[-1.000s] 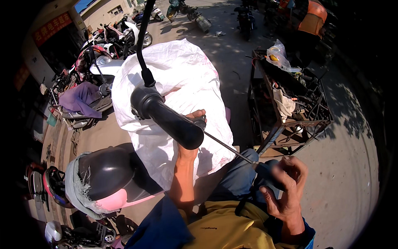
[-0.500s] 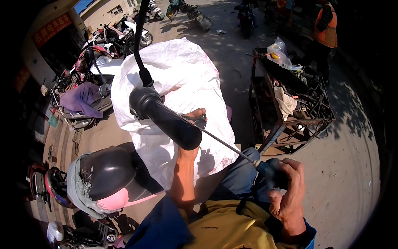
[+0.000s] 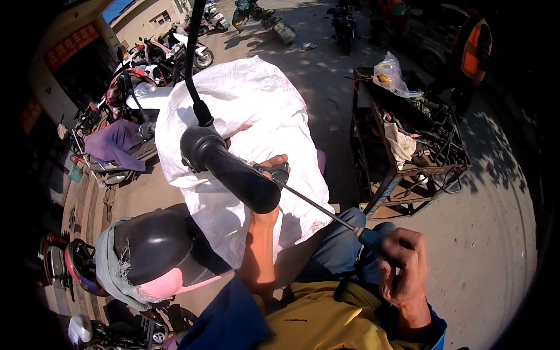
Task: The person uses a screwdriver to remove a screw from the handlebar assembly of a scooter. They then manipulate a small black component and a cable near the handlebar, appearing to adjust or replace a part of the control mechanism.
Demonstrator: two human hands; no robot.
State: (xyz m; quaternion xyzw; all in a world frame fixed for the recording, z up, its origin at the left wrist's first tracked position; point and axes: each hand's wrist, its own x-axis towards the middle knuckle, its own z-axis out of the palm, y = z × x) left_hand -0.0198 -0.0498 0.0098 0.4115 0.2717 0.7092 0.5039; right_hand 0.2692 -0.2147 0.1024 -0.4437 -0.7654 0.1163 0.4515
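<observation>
My right hand (image 3: 403,271) is closed round the handle of a long screwdriver (image 3: 326,212), slightly blurred at the fingers. The thin shaft slants up and left to a small dark part (image 3: 280,173). Beside that part, my left hand (image 3: 275,161) has its fingers curled on it, and the black handlebar grip (image 3: 248,182) in front hides most of the hand. A mirror stalk (image 3: 192,81) rises from the grip's inner end. Below the bar lies a white woven sheet (image 3: 268,108), draped over the scooter front.
A black seat (image 3: 153,238) with pink bodywork is at lower left, a grey cloth (image 3: 111,265) along its edge. To the right stands a metal tool cart (image 3: 402,172) piled with tools. Parked scooters (image 3: 157,58) line the far left. A person in an orange vest (image 3: 475,49) stands beyond the cart.
My right hand's fingers have curled further round the screwdriver handle, with the hand nearly in place. The person in the orange vest has shifted right. My left hand looks unmoved.
</observation>
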